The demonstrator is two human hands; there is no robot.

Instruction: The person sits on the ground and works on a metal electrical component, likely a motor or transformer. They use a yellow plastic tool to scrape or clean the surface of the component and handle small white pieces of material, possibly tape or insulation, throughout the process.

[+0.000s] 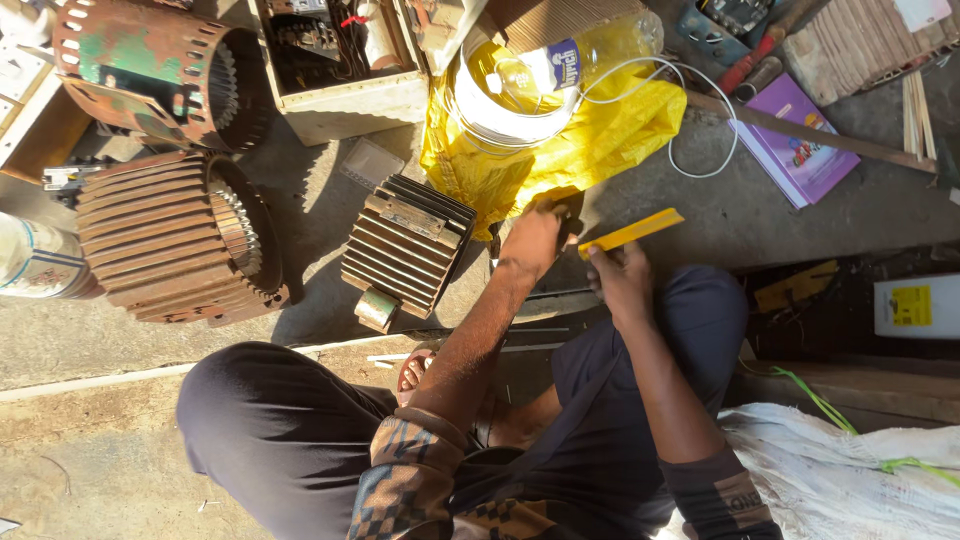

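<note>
Motor repair workshop: rusty finned motor housings [180, 235], wire coil [510, 110], concrete floor [760, 210].

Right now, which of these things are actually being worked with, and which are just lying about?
In use:
left hand
right hand
thin yellow strip

Lying about:
small ribbed metal motor housing
two large rusty finned motor casings
purple booklet
clear plastic bottle
yellow plastic sheet

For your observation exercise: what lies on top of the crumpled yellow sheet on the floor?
On the yellow sheet rest a coil of white wire and a clear plastic bottle. What lies beneath the sheet is covered.
</note>
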